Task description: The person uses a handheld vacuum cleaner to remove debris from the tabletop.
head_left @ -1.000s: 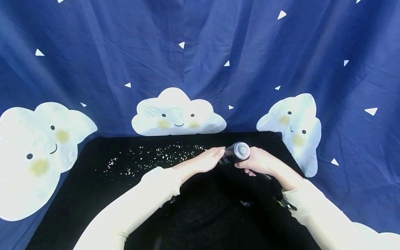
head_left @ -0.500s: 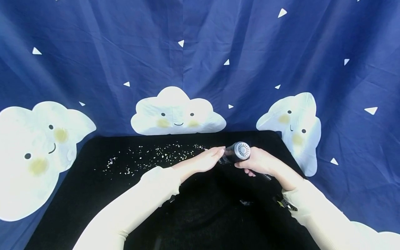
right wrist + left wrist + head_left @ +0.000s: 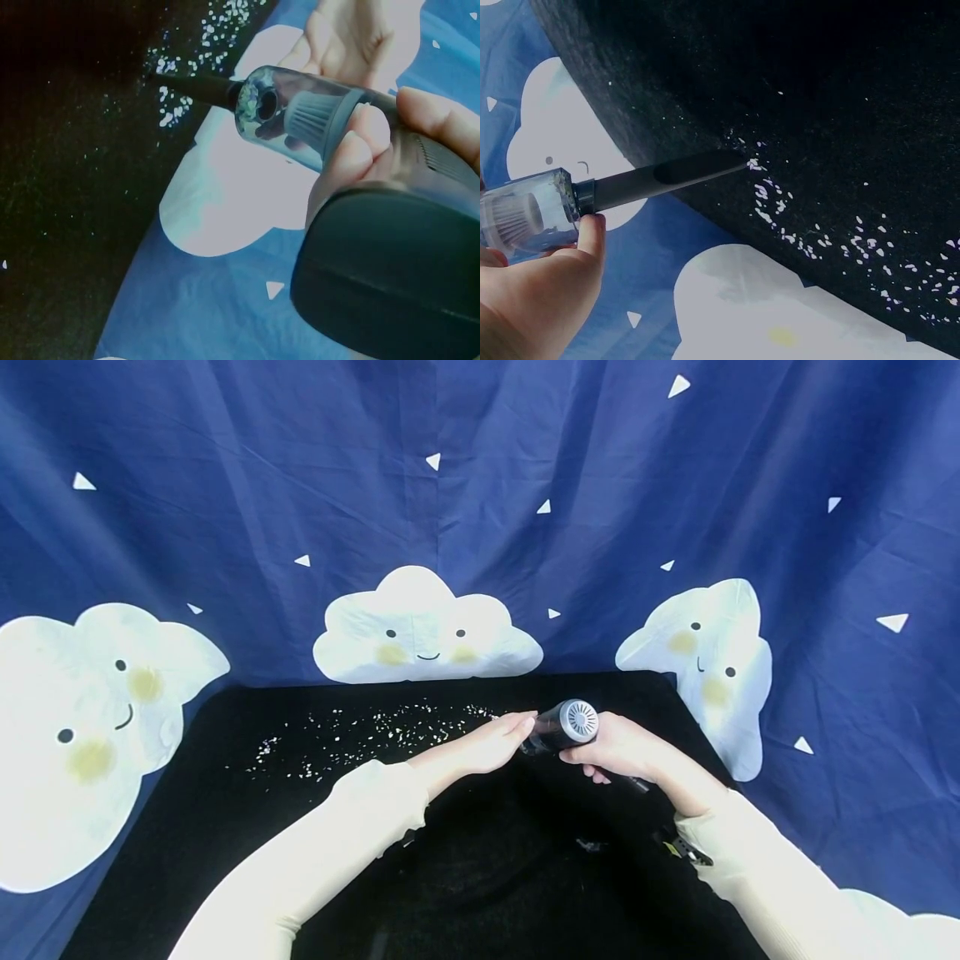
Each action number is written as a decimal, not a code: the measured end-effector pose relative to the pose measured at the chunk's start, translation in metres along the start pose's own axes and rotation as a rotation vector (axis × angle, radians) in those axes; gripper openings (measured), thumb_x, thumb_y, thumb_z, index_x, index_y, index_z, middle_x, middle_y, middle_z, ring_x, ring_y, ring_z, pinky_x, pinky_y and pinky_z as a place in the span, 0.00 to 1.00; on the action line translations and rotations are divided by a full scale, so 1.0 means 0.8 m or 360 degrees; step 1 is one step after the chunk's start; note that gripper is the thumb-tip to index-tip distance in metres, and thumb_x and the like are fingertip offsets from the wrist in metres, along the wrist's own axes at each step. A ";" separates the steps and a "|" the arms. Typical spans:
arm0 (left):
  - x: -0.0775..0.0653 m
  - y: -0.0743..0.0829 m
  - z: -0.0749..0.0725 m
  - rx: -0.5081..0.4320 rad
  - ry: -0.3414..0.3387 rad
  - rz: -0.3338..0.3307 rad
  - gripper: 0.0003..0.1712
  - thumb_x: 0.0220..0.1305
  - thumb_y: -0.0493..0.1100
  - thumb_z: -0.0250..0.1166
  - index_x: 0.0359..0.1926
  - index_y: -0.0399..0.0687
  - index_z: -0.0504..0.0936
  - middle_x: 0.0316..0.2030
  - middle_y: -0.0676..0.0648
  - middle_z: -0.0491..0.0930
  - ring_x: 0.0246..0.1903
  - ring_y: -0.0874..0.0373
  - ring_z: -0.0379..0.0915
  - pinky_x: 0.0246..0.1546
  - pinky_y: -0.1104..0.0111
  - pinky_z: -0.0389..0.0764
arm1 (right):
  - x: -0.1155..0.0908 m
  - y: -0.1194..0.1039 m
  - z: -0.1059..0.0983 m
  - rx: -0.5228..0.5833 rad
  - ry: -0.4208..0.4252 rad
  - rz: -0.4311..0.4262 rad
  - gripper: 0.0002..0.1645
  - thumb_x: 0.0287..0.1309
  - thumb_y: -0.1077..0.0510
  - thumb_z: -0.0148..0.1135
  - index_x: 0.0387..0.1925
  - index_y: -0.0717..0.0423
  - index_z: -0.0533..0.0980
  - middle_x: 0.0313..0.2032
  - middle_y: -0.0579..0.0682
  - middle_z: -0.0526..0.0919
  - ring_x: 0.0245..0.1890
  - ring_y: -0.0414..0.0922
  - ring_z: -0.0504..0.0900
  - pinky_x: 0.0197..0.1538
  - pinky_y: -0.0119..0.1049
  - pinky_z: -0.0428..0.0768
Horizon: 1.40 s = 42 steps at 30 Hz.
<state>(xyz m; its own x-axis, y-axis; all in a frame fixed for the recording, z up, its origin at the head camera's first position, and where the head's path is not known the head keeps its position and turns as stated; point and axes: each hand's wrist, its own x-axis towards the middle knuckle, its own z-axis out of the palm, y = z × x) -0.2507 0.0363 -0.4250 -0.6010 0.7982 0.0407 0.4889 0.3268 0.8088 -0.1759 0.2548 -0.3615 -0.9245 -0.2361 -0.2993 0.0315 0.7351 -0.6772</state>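
The small hand vacuum (image 3: 553,728) is in the air between the two hands, above the black cloth (image 3: 465,877), and its round silver vent (image 3: 581,721) faces toward the person. The right hand (image 3: 618,745) grips it, with the fingers curled over the body just behind the clear cup (image 3: 553,214). The left hand (image 3: 495,747) touches this cup from the other side, and one finger lies at the collar where the long black nozzle (image 3: 660,180) begins. Whether its other fingers bend round the cup, I cannot tell, because the cup hides them. Beyond both hands, the nozzle tip reaches the white bits (image 3: 761,191); if it also presses the cloth is not clear. More of them lie scattered to the left of the left hand. Inside the cup there is a pleated filter (image 3: 315,124).

The vacuum looks stiff and rather light, with probably most weight in the body, so the right hand's place seems the good one for carrying. The cup is smooth, maybe slippery, and could crack, thus it deserves only gentle support. The thin nozzle seems good for guiding, less for lifting. The bits look almost weightless.
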 end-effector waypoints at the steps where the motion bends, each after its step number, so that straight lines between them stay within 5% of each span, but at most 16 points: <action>1: 0.000 0.000 0.000 0.0009 0.0006 -0.0014 0.27 0.82 0.46 0.36 0.71 0.40 0.68 0.69 0.42 0.69 0.71 0.51 0.60 0.71 0.57 0.59 | 0.000 0.000 0.001 -0.0002 -0.0002 -0.0005 0.15 0.55 0.50 0.72 0.31 0.58 0.80 0.17 0.52 0.80 0.16 0.46 0.80 0.27 0.40 0.81; 11: -0.004 -0.008 -0.003 -0.0008 0.0016 -0.0007 0.26 0.82 0.45 0.36 0.69 0.40 0.71 0.69 0.40 0.68 0.71 0.50 0.59 0.72 0.55 0.57 | 0.007 0.000 0.008 0.0021 0.0011 -0.0018 0.13 0.54 0.50 0.71 0.27 0.55 0.79 0.17 0.51 0.80 0.18 0.53 0.82 0.30 0.46 0.83; 19: -0.006 -0.006 -0.008 -0.0076 -0.0001 0.0097 0.25 0.82 0.43 0.35 0.62 0.41 0.76 0.58 0.44 0.78 0.61 0.54 0.70 0.67 0.59 0.66 | 0.008 -0.002 0.011 0.0005 0.0018 -0.0053 0.14 0.55 0.50 0.71 0.27 0.56 0.80 0.17 0.51 0.80 0.16 0.47 0.80 0.29 0.47 0.82; 27: -0.016 -0.008 -0.009 0.0048 0.0047 -0.0051 0.26 0.82 0.45 0.37 0.69 0.37 0.69 0.67 0.38 0.69 0.69 0.48 0.61 0.71 0.56 0.59 | 0.008 -0.005 0.012 0.0017 0.0000 -0.0043 0.15 0.55 0.50 0.71 0.29 0.59 0.80 0.17 0.50 0.80 0.16 0.45 0.80 0.28 0.42 0.82; 42: -0.028 -0.004 -0.014 0.0080 0.0063 -0.0023 0.27 0.82 0.45 0.36 0.67 0.37 0.72 0.66 0.39 0.71 0.69 0.47 0.63 0.71 0.54 0.59 | 0.008 -0.013 0.015 0.0008 -0.0031 -0.0108 0.14 0.55 0.50 0.72 0.28 0.57 0.80 0.17 0.51 0.80 0.15 0.46 0.80 0.29 0.47 0.82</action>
<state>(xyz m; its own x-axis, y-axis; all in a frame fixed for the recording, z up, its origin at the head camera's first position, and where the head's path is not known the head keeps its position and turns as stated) -0.2457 0.0119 -0.4221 -0.6324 0.7728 0.0530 0.5103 0.3642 0.7791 -0.1777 0.2379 -0.3647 -0.9170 -0.2975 -0.2656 -0.0289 0.7138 -0.6998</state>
